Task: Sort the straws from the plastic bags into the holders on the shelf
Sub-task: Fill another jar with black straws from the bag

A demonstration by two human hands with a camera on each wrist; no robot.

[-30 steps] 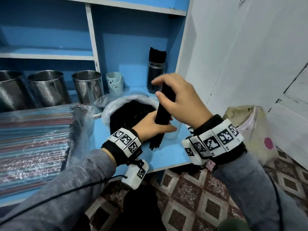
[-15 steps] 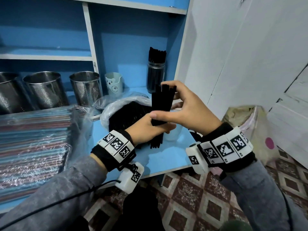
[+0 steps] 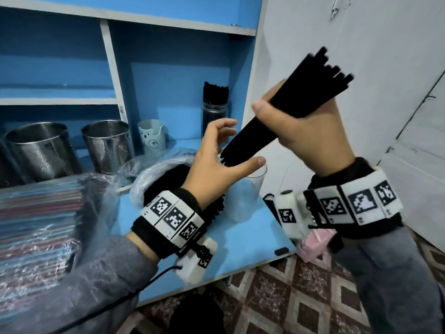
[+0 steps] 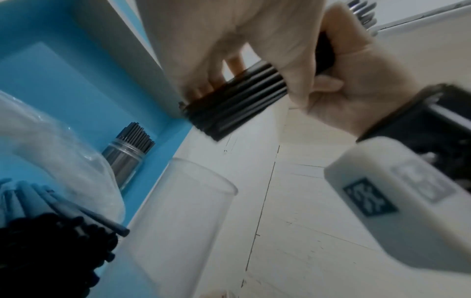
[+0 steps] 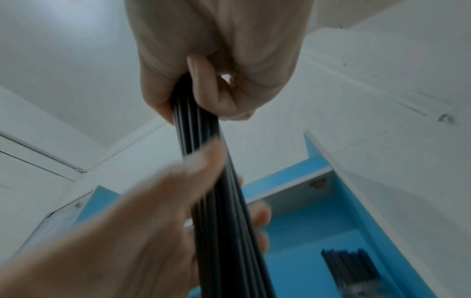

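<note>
Left hand [image 5: 142,231] motion-blurred; black straws [image 5: 229,231] cut off by bottom edge.

Counts on and around the blue shelf

Two perforated steel cylinder holders [image 3: 36,150] [image 3: 108,145] show fully, with the edge of a third at the far left; one pale blue bear-face cup [image 3: 152,139]; one clear jar packed with black straws [image 3: 215,114]; one empty clear plastic cup [image 3: 243,196]; two plastic bags, one of black straws [image 3: 166,182] and one of coloured straws [image 3: 38,227]; one hand-held bundle of black straws [image 3: 284,116], too many to count; two hands [image 3: 212,169] [image 3: 310,131].
</note>
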